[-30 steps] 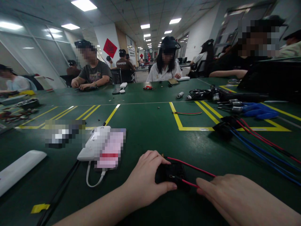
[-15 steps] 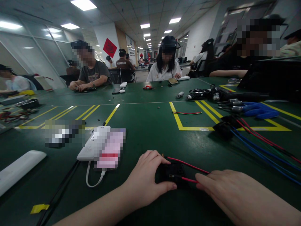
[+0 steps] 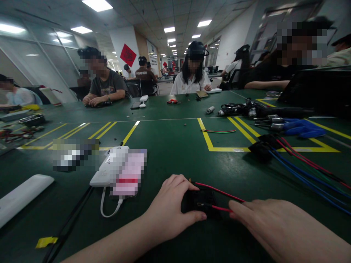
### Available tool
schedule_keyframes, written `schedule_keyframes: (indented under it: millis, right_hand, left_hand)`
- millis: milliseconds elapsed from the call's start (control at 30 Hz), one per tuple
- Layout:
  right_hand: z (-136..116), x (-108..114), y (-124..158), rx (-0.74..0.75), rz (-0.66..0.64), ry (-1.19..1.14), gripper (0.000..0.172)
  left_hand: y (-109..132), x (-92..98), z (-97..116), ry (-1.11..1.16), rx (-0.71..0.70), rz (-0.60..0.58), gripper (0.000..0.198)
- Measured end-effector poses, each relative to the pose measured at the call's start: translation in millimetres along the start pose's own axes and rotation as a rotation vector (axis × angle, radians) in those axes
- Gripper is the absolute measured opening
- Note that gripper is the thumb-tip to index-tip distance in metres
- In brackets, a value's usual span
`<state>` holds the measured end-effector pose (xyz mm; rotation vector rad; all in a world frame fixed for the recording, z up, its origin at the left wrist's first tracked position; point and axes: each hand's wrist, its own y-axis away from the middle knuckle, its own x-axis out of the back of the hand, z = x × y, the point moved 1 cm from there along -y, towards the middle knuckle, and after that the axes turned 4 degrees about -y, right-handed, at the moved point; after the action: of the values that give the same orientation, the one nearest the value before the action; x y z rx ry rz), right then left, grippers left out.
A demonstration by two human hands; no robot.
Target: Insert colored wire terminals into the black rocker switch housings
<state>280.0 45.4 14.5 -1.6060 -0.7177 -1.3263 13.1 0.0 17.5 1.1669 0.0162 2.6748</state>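
My left hand point(image 3: 172, 204) curls round a small black block-shaped part point(image 3: 204, 199) on the green table, thumb on the near side and fingers on the far side. My right hand point(image 3: 271, 219) pinches a red wire point(image 3: 221, 208) near the block. The wire's bare metal terminal point(image 3: 201, 204) lies over the top of the block. Farther back, a second red wire point(image 3: 216, 189) runs from a brass-coloured end by my left fingertips to behind my right fingers; whether those fingers grip it too, I cannot tell.
A white power strip point(image 3: 109, 168) and a pink-screened phone point(image 3: 131, 175) lie left. A black part with red and blue wires point(image 3: 261, 148), blue-handled tools point(image 3: 301, 128) and black cables point(image 3: 233, 108) lie right. Several people sit around the table point(image 3: 164, 146).
Both my hands and the wires stay almost still. Across the table, the person at the left has shifted slightly.
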Motion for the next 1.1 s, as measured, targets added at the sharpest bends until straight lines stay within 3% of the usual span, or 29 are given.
schedule_keyframes:
  millis: [100, 400, 667, 1000, 1100]
  right_hand:
    - [-0.5, -2.3, 1.3, 0.044, -0.096, -0.034, 0.041]
    - [4.2, 12.4, -8.0, 0.102, 0.048, 0.0, 0.038]
    - [2.6, -4.0, 2.3, 0.039, -0.036, -0.074, 0.04]
    - [-1.9, 13.3, -7.7, 0.108, 0.1, -0.022, 0.038]
    - [-4.2, 4.4, -2.8, 0.087, 0.032, -0.036, 0.038]
  left_hand:
    - [0.4, 1.7, 2.0, 0.002, 0.016, -0.007, 0.046]
    - [0.5, 2.7, 3.0, -0.005, 0.014, -0.018, 0.045]
    - [0.8, 1.6, 3.4, -0.009, 0.017, -0.022, 0.047]
    - [0.4, 3.2, 5.5, -0.004, 0.028, -0.03, 0.046]
    - [0.1, 3.0, 5.8, -0.002, 0.031, -0.03, 0.047]
